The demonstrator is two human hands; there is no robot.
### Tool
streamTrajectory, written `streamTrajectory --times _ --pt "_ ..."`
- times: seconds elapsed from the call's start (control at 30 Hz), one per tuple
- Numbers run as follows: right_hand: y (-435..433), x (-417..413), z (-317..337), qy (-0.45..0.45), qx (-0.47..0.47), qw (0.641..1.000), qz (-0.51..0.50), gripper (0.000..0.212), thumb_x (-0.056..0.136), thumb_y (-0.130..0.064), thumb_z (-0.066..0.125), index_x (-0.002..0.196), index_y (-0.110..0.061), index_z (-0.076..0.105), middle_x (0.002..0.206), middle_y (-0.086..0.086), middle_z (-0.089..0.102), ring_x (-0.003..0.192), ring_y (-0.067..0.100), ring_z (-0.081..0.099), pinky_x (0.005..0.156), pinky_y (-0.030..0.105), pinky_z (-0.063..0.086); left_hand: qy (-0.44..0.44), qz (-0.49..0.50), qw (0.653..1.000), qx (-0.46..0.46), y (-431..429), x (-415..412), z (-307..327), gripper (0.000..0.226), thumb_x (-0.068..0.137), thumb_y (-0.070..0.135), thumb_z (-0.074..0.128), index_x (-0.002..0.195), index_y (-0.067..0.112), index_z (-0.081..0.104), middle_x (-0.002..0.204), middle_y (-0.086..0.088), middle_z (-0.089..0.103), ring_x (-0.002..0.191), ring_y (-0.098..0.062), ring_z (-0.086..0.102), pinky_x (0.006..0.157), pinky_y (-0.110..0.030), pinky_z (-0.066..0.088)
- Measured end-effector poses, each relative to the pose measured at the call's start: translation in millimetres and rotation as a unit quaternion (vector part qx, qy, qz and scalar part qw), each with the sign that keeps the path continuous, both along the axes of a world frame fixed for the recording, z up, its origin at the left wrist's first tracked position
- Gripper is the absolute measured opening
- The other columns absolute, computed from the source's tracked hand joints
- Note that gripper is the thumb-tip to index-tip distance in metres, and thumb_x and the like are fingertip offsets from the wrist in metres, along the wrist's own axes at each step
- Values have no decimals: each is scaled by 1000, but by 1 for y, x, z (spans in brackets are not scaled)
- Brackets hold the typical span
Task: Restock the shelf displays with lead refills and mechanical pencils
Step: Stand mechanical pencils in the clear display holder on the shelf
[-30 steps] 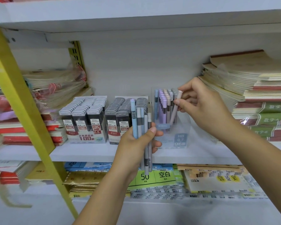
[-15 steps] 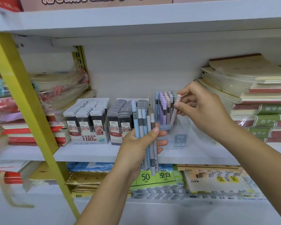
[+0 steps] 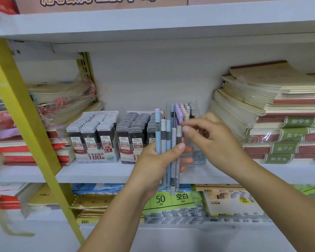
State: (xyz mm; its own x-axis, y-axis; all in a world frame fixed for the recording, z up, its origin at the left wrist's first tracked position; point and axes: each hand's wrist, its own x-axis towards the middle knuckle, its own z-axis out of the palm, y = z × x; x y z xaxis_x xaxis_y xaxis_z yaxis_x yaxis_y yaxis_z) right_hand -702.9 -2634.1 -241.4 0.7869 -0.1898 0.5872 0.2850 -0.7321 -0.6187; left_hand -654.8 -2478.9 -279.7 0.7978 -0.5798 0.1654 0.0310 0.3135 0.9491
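Bunch of mech. pencils (image 3: 168, 142) stands upright just in front of the clear display box (image 3: 198, 157), w/ L hand (image 3: 153, 166) grip wrapped tight round it, thumb across the front. R hand (image 3: 216, 140) has fingers loosely curled, one tip at the cap of the bunch's rightmost pencil; blur hides whether that grip has pinched it. Box holds rows of upright pastel pencils (image 3: 182, 111); lead refill trays (image 3: 96, 135), packed full, sit just left of the box.
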Motion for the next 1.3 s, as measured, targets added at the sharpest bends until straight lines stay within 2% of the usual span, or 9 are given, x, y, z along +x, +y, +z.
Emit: streamTrajectory --times 0.13,0.3,0.43,0.6,0.73,0.9,1.1,1.23,1.3 --pt "3 -8 -2 60 184 974 120 7 86 -16 68 84 -12 73 93 5 65 76 4 61 68 13 48 -12 -21 1000 3 -3 0 -2 35 78 30 72 111 18 70 102 -8 79 90 -25 77 70 -30 62" --pt "-14 -6 18 -65 256 961 85 12 95 -18 58 86 -19 66 75 -2 71 63 7 64 58 20 52 8 -9 1000 -1 -1 5 -6 40 80 33 71 113 10 67 101 -12 78 88 -28 77 67 -32 61" --pt "-34 -5 39 -193 164 967 25 8 97 -20 56 98 -28 60 84 -2 71 74 12 70 62 23 57 -7 45 999 22 2 12 -11 30 89 32 68 110 10 67 82 -7 76 55 -15 61 56 -26 54" --pt "-36 15 33 -124 35 992 -3 22 95 -16 59 99 -36 50 89 5 69 84 21 68 78 44 54 -9 60 998 21 -2 15 -12 25 96 27 64 113 9 67 73 -3 69 51 -12 50 52 -25 49" --pt "-36 26 18 -86 -16 996 -15 15 93 -17 61 102 -26 52 86 0 70 82 18 68 80 43 53 -12 67 997 24 -3 16 -13 23 96 26 63 112 10 67 73 -2 70 51 -12 50 52 -25 49" --pt "-39 32 14 -62 -42 997 -6 17 93 -19 61 98 -30 49 82 -2 70 78 16 68 76 37 54 -17 66 997 24 -2 17 -13 22 96 26 63 112 12 68 74 -2 71 51 -12 51 52 -24 49" --pt "-45 37 10 -43 -73 996 -37 20 90 -23 66 100 -32 51 77 -12 65 74 0 59 64 10 40 -29 59 997 28 -2 17 -13 14 97 21 63 109 15 68 77 -1 72 54 -11 54 55 -24 51" --pt "-44 42 9 -42 -161 981 -100 21 86 -20 71 106 -18 67 89 -2 54 92 16 48 74 26 37 -34 46 998 32 0 15 -12 10 95 19 64 102 13 67 82 -3 75 55 -11 57 56 -24 52" --pt "-40 37 9 -29 -147 982 -117 25 89 -21 68 114 -18 67 99 2 49 96 17 48 77 22 36 -31 36 998 37 2 13 -10 16 91 23 68 102 12 66 87 -5 77 58 -12 62 58 -24 54"
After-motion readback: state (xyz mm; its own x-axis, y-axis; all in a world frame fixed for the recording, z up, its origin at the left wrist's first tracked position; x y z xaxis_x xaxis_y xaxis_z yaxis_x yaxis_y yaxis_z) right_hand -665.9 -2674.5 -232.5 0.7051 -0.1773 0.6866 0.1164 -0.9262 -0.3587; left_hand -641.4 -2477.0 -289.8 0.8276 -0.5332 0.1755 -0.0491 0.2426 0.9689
